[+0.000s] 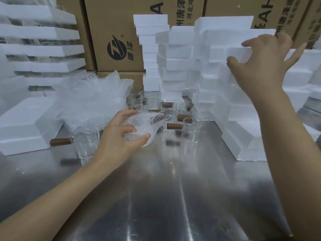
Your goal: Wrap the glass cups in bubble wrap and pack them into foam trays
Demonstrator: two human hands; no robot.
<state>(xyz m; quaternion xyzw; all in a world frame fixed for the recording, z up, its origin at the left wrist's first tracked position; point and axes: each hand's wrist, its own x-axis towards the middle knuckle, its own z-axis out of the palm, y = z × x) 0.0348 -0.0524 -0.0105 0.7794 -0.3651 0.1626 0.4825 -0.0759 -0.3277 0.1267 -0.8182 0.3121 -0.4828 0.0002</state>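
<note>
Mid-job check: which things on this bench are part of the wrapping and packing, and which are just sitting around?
In the job: wrapped cup held by left hand; foam tray under right hand; bare glass cups; bubble wrap pile.

Just around: cardboard boxes; steel table.

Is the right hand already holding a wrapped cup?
No. The right hand reaches up to the stacked foam trays, while the left hand holds the wrapped cup.
</note>
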